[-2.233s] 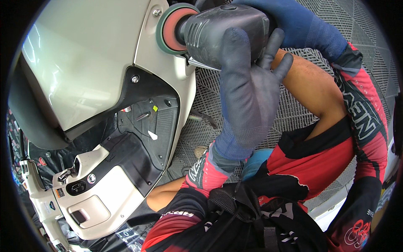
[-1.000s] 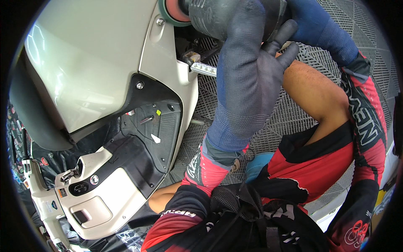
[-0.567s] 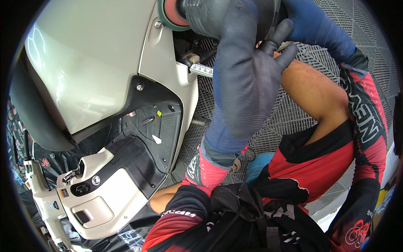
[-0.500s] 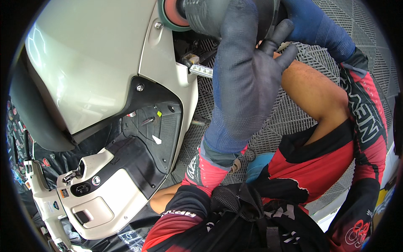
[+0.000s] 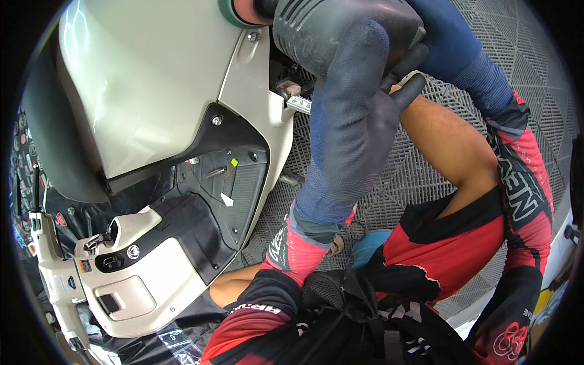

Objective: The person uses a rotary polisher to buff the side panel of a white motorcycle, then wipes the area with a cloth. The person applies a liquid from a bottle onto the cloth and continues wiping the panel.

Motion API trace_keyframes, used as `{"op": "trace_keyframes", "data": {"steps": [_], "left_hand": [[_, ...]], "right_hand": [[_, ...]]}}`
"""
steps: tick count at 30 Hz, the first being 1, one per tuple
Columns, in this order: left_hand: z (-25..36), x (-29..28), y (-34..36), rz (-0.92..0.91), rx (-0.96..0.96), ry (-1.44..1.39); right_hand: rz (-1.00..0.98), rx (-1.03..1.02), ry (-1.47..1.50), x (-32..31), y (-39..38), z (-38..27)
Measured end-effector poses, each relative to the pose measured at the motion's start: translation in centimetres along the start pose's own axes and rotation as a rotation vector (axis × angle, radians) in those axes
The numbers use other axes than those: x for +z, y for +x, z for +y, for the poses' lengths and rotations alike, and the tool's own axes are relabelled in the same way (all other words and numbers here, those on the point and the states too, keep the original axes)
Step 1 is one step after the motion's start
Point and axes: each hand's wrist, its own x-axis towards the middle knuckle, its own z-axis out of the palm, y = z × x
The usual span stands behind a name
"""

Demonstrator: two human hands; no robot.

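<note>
Fingers of the left hand, gloved in blue knit with a dark grey coated palm: closed about the casing, one long digit along its near side, others curled by its rear end.

Right hand, matching blue glove: beside the casing's rear end; its fingers are hidden, so whether they clasp anything cannot be told.

Black plastic power polisher, rounded, vented casing: upper edge of view, touching the left hand and lying just beyond its palm. Long axis roughly left to right, pad end left, rear end right. Left hand the nearer to the pad; right hand at the opposite end.

Round foam pad, salmon pink with a green face, cut off by the edge of view: on the polisher's left end, green face toward the scooter; contact unconfirmed.

Glossy pale champagne scooter panel: left of the pad, a chrome bolt just below it.

Black ribbed plastic footboard: lower left of the polisher; on it a yellow-green tag, a slim dark cylinder and a white triangular scrap, set apart.

Grey lattice floor tiles: farthest, beneath all.
</note>
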Motion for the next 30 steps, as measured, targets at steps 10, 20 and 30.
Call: {"op": "trace_keyframes", "data": {"steps": [10, 20, 30], "left_hand": [[-0.4, -2.9, 0.4, -0.142, 0.221, -0.092], [0.8, -1.5, -0.1, -0.042, 0.146, 0.086], [1.6, -1.4, -1.4, -0.007, 0.156, 0.036]], "right_hand": [[0.051, -0.033, -0.143, 0.3, 2.3, -1.4], [0.006, -0.007, -0.117, 0.7, 1.1, -0.3], [-0.055, -0.003, -0.211, 0.5, 2.2, -1.9]]}}
